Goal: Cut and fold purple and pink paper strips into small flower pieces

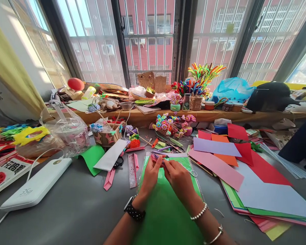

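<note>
Both hands meet over a green sheet (168, 211) lying on the grey table. My left hand (150, 178) is closed around a small pink and purple layered piece (156, 157), seemingly folded paper and partly covered by the fingers. Its other side is pinched by my right hand (180, 175), fingertips touching those of the left. A clear ruler (132, 172) and a pink folded paper strip (109, 178) lie left of the green sheet. Black-handled scissors (118, 162) sit partly under a white paper piece (111, 156).
Coloured paper sheets (272, 199) are stacked at the right. A white power bank (37, 185) with a cable lies left. Behind stand a decorated basket (108, 136), small flowers (168, 124) and a crowded wooden ledge (142, 117) with pipe cleaners (193, 86).
</note>
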Demonstrator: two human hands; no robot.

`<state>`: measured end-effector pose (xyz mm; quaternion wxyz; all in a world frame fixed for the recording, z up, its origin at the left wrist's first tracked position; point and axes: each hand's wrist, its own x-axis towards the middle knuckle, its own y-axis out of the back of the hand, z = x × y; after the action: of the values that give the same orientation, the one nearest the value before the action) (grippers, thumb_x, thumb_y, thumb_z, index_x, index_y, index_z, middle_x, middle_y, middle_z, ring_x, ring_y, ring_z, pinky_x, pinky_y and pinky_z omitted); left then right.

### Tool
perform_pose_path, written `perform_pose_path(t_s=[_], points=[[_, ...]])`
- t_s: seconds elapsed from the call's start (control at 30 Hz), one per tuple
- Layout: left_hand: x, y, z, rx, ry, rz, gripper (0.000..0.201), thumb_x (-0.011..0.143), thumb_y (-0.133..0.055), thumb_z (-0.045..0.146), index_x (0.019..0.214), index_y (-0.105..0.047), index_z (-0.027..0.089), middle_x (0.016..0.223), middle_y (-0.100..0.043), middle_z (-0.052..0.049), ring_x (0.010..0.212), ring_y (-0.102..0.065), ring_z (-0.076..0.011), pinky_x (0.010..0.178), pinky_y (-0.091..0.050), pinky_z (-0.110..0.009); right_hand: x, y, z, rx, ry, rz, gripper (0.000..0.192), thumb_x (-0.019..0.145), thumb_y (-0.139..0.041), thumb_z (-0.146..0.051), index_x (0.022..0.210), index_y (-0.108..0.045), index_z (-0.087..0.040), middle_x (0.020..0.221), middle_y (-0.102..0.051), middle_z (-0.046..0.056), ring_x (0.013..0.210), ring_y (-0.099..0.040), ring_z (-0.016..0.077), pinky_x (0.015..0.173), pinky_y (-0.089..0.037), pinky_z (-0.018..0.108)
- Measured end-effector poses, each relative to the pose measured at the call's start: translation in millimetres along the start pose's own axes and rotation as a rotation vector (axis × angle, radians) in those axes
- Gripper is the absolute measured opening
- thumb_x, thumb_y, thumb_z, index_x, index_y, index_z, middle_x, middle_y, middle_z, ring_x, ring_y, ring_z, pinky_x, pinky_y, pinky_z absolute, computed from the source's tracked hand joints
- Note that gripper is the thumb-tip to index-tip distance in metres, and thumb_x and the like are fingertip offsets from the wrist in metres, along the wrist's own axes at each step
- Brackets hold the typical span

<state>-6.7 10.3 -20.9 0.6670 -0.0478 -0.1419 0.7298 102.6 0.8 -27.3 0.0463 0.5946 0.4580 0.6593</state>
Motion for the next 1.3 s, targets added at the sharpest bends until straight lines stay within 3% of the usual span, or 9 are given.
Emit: perform_pose_path(t_s=[0.1,0.2,0.37,0.5,0.67,0.97,1.1,1.3], points=[[4.5,10.8,7.0,0.189,-0.061,-0.032,0.017,0.064,-0.066,0.028,0.073,-0.059,0.015,0.065,-0.059,0.001,0.059,-0.055,-0.012,0.051,-0.043,-0.02,0.9,1.4,6.4,-0.002,0.069,-0.008,0.022,0.086,-0.039,-0.013,0.089,-0.061,-0.014,0.069,-0.062,0.006,0.064,-0.058,0.0163,0.056,-0.042,0.025],[7.2,18.5,14.9,0.255,-0.073,-0.096,0.025,0.06,-0.069,0.029,0.078,-0.057,0.017,0.053,-0.055,0.005,0.043,-0.051,-0.0097,0.04,-0.04,-0.019,0.8,1.8,11.4,-0.038,0.129,-0.03,0.022,0.084,-0.041,-0.011,0.095,-0.061,-0.014,0.073,-0.064,0.007,0.065,-0.058,0.0166,0.057,-0.043,0.026],[8.3,22.9,21.0,0.374,-0.067,-0.214,0.02,0.064,-0.066,0.03,0.075,-0.059,0.015,0.049,-0.058,0.002,0.043,-0.056,-0.012,0.045,-0.045,-0.02,1.0,3.7,14.7,-0.042,0.168,-0.056,0.022,0.081,-0.047,-0.009,0.097,-0.061,-0.013,0.077,-0.065,0.008,0.069,-0.059,0.0181,0.06,-0.046,0.028],[8.5,23.8,17.0,0.3,-0.04,-0.255,0.018,0.069,-0.062,0.031,0.076,-0.056,0.015,0.05,-0.059,0.001,0.046,-0.058,-0.0129,0.048,-0.049,-0.023,2.2,5.7,14.2,-0.025,0.162,-0.066,0.024,0.081,-0.047,-0.009,0.101,-0.06,-0.012,0.08,-0.065,0.008,0.072,-0.059,0.0187,0.064,-0.048,0.029],[9.4,23.3,12.9,0.153,0.02,-0.26,0.021,0.067,-0.064,0.031,0.074,-0.052,0.015,0.056,-0.06,0.001,0.053,-0.06,-0.0135,0.051,-0.052,-0.025,2.1,3.9,15.2,-0.022,0.166,-0.062,0.024,0.081,-0.047,-0.009,0.101,-0.06,-0.013,0.083,-0.066,0.009,0.074,-0.06,0.019,0.066,-0.049,0.03],[12.6,25.6,12.5,0.149,0.128,-0.244,0.029,0.063,-0.065,0.038,0.074,-0.051,0.015,0.058,-0.056,0.004,0.057,-0.059,-0.0107,0.058,-0.054,-0.027,0.4,1.7,19.0,0.066,0.159,0.002,0.022,0.081,-0.048,-0.009,0.098,-0.061,-0.008,0.084,-0.068,0.012,0.077,-0.063,0.0205,0.065,-0.052,0.03],[12.7,27.4,18.6,0.169,0.207,-0.252,0.031,0.06,-0.069,0.037,0.072,-0.052,0.014,0.056,-0.058,0.004,0.059,-0.06,-0.0116,0.062,-0.053,-0.028,0.2,4.1,18.2,0.131,0.159,-0.04,0.022,0.081,-0.048,-0.008,0.096,-0.063,-0.01,0.085,-0.068,0.012,0.076,-0.064,0.0204,0.065,-0.053,0.03],[11.6,29.0,23.5,0.068,0.254,-0.267,0.032,0.056,-0.074,0.029,0.077,-0.055,0.014,0.07,-0.064,-0.001,0.061,-0.06,-0.0107,0.061,-0.05,-0.023,3.9,8.8,16.9,0.415,-0.057,-0.037,0.021,0.08,-0.051,-0.013,0.095,-0.066,-0.015,0.087,-0.07,0.009,0.077,-0.065,0.0188,0.068,-0.052,0.028]])
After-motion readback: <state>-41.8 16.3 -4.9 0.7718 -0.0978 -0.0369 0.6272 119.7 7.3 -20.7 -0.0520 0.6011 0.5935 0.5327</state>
